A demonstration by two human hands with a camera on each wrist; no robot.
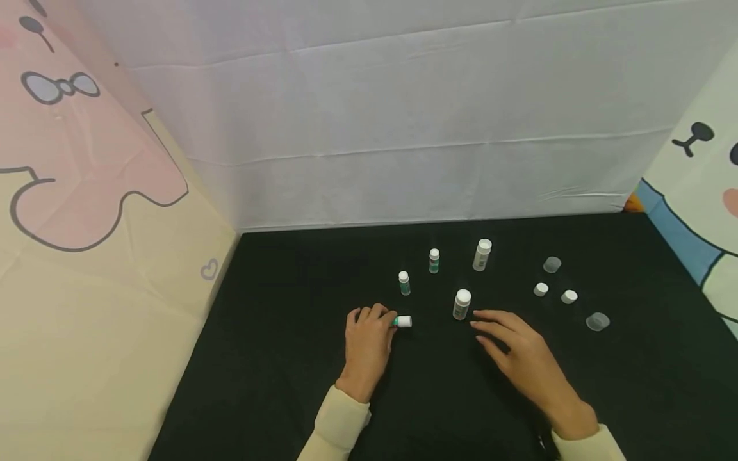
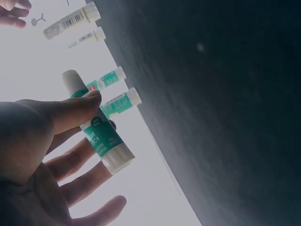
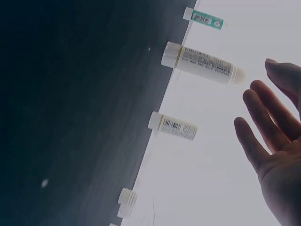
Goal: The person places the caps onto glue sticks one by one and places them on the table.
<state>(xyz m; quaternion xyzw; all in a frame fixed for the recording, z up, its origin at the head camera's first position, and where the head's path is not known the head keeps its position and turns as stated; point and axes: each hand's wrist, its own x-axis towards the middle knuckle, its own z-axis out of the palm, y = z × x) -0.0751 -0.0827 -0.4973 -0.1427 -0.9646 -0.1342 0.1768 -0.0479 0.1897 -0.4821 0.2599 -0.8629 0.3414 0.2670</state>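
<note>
My left hand (image 1: pixel 367 339) pinches a green-labelled glue stick (image 2: pixel 104 136) between thumb and fingers; in the head view its white end points right. Two similar green glue sticks (image 1: pixel 405 283) (image 1: pixel 434 261) stand upright beyond that hand. To the right, my right hand (image 1: pixel 521 352) hovers with relaxed, spread fingers and nothing in them. Just left of its fingertips stands a white-capped tube (image 1: pixel 462 305) with a pale printed label, apart from the fingers in the right wrist view. A second pale tube (image 1: pixel 482 255) stands upright farther back.
Right of the tubes, two small white caps (image 1: pixel 541 289) (image 1: pixel 569 297) and two translucent cups (image 1: pixel 551 265) (image 1: pixel 598 322) sit on the black tabletop (image 1: pixel 277 320). A white cloth (image 1: pixel 375 128) hangs along the back edge, with printed cartoon cloths at both sides.
</note>
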